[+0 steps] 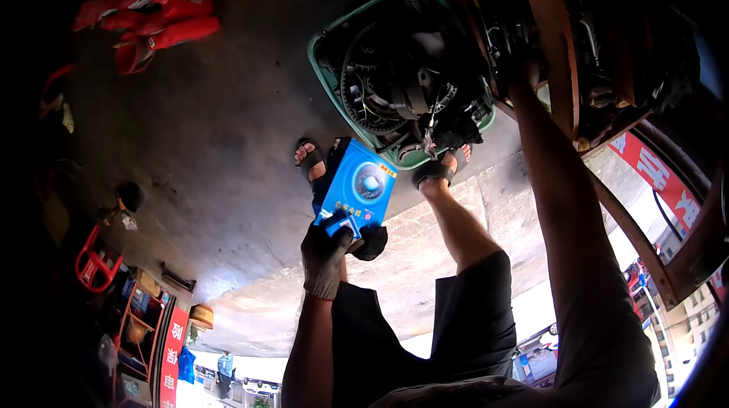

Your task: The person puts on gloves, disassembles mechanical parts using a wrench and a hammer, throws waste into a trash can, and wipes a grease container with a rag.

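Concrete floor [243, 119] fills the middle of the view, dim toward the top and sunlit lower down. Above it, between the wearer's sandalled feet, a blue box [357, 184] printed with a round silvery part is held at a slant. The left hand [326, 256], in a grey glove with dark fingertips, has its fingers closed on the near end of the box, pinching it. A black object [371, 243] shows just beside that end; what it is cannot be told.

Just beyond the box sits a green bin [414, 159], heaped with dark parts, among them a ribbed black belt [347, 74]. To its right stands a brown rack [560, 51] with tools in its shadowed compartments. The right hand [522, 70] reaches into one of these; it is too dark to tell whether its fingers are spread or gripping.

Farther out, red bottles [186, 32] lie in a pile at upper left. A red banner [173, 347] with white characters hangs at lower left, and beyond it a person in light blue [225, 365] stands outside in the bright light.
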A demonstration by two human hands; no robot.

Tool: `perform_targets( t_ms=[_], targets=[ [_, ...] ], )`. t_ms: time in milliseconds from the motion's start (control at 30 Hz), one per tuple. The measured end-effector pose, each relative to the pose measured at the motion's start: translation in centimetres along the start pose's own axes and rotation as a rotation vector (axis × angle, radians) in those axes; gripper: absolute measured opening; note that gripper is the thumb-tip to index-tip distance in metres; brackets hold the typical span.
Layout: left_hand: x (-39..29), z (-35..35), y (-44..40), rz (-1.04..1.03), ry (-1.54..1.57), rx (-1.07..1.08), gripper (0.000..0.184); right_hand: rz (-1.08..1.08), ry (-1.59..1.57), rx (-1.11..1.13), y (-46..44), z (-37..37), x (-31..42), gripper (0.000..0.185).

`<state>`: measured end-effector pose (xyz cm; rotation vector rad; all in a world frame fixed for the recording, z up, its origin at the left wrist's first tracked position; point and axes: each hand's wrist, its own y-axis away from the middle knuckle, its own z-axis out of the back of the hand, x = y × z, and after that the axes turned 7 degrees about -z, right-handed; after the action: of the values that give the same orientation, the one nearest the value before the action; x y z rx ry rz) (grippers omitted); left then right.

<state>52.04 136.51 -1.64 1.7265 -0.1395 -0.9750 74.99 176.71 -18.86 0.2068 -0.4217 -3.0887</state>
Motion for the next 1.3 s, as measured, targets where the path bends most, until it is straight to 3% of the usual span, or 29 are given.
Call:
perform_targets(
  t_ms=[67,100,133,200,233,267,333,400,433,533,600,633,667,733,800,833,867,1000,1067,1133,1200,1233,1267,1300],
  targets=[
    [0.1,-0.8,0.8,-0.064,0.019,0.080,0.051,0.012,-0.137,0.131,3.4,2.2,1.0,0.033],
    [-0.1,-1.1,1.2,-0.057,0.094,0.094,0.051,0.305,-0.113,0.138,4.0,-1.0,-0.2,0.042],
    [-0.9,-1.5,1.8,-0.049,0.154,0.147,0.052,0.304,-0.594,0.120,7.0,-2.5,0.0,0.054],
    [-1.7,-2.3,2.9,-0.044,0.222,0.147,0.052,0.490,-0.353,0.402,14.4,0.9,0.7,0.038],
    [-3.0,-3.3,3.7,-0.028,0.256,0.130,0.054,0.622,-0.414,0.303,17.9,3.3,0.4,0.038],
    [-3.1,-3.1,4.1,0.023,0.285,0.150,0.056,0.291,-0.789,0.671,21.5,4.6,0.1,0.036],
    [-4.2,-3.7,5.4,0.114,0.275,0.149,0.057,-0.572,-1.375,1.031,28.0,9.3,0.2,0.032],
    [-5.8,-4.3,6.9,0.138,0.226,0.214,0.056,-0.846,-1.740,1.238,30.8,18.4,1.8,0.050],
    [-6.5,-4.8,7.7,0.170,0.182,0.271,0.055,-0.535,-1.740,1.166,33.7,15.0,0.0,0.056],
    [-5.3,-6.4,8.8,0.069,0.145,0.312,0.051,-0.480,-2.072,1.283,34.2,23.2,0.5,0.066],
    [-6.9,-8.4,10.6,0.023,-0.045,0.301,0.047,-0.404,-1.992,1.348,34.2,25.8,-0.4,0.053],
    [-5.3,-8.5,10.2,-0.084,-0.292,0.295,0.047,-0.378,-1.980,1.256,35.2,25.5,-0.6,0.051],
    [-5.6,-9.6,10.6,-0.195,-0.537,0.281,0.048,-0.354,-1.966,1.163,35.8,26.0,-0.4,0.050],
    [-6.1,-11.7,12.2,-0.283,-0.655,0.274,0.052,-0.427,-1.874,1.218,36.0,27.5,-2.5,0.042],
    [-6.7,-13.7,14.9,-0.246,-0.632,0.211,0.058,-0.563,-1.931,1.153,35.9,29.3,-4.0,0.035],
    [-6.4,-14.1,15.1,-0.052,-0.655,0.208,0.059,-0.517,-1.912,1.174,35.8,29.1,-5.4,0.029],
    [-7.8,-15.1,16.5,-0.072,-0.664,0.210,0.059,-0.499,-1.930,1.164,35.5,30.3,-6.1,0.029],
    [-10.5,-19.1,23.1,0.055,-0.349,0.351,0.045,-0.545,-1.921,0.969,35.6,33.7,-9.6,0.029],
    [-10.1,-20.3,25.1,0.111,-0.129,0.426,0.039,-0.618,-2.099,0.948,35.4,33.8,-12.1,0.030],
    [-8.6,-21.2,25.1,0.218,-0.030,0.446,0.047,-0.657,-2.227,0.994,34.8,36.8,-15.1,0.031],
    [-9.9,-23.4,26.4,0.164,0.086,0.583,0.051,-0.691,-2.337,1.024,34.3,40.4,-17.8,0.032],
    [-9.2,-23.7,26.3,0.224,0.129,0.550,0.057,-0.628,-2.436,1.129,34.2,40.5,-19.4,0.034],
    [-9.2,-24.4,27.0,0.219,0.119,0.558,0.057,-0.619,-2.449,1.120,34.4,39.4,-21.1,0.034],
    [-9.3,-25.0,27.7,0.204,0.194,0.641,0.057,-0.675,-2.425,0.962,34.6,37.7,-22.6,0.037]
  ],
)
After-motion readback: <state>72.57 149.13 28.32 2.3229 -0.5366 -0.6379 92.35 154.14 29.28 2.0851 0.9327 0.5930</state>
